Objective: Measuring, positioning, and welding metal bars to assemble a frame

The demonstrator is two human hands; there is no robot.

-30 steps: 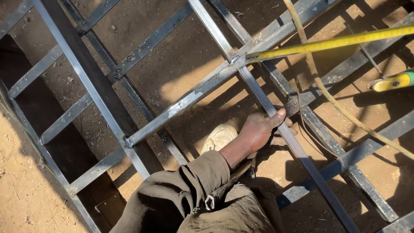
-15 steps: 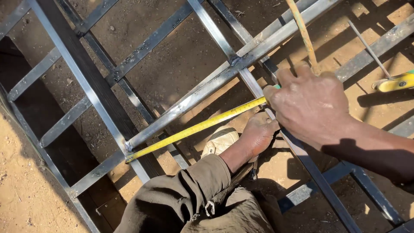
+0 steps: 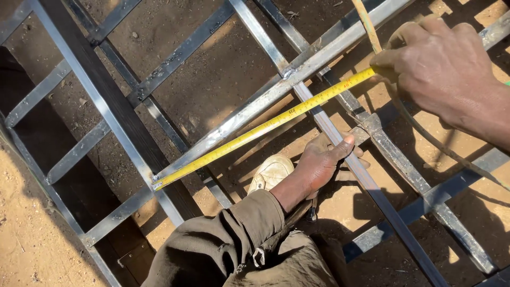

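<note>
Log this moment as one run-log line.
left hand: grips steel bar | right hand: pulls yellow tape measure along welded frame | tape hook: at frame joint | ground: sandy

Yellow tape measure [image 3: 265, 127]: blade extended straight and taut, running diagonally from lower left of centre to upper right of the frame. It lies along a grey metal bar [image 3: 239, 119] of the welded frame. Its end hook sits at the lower-left bar joint.

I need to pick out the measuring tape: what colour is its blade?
Yellow with dark markings; the tape blade shows best in the head view, stretched along the metal bar.
</note>
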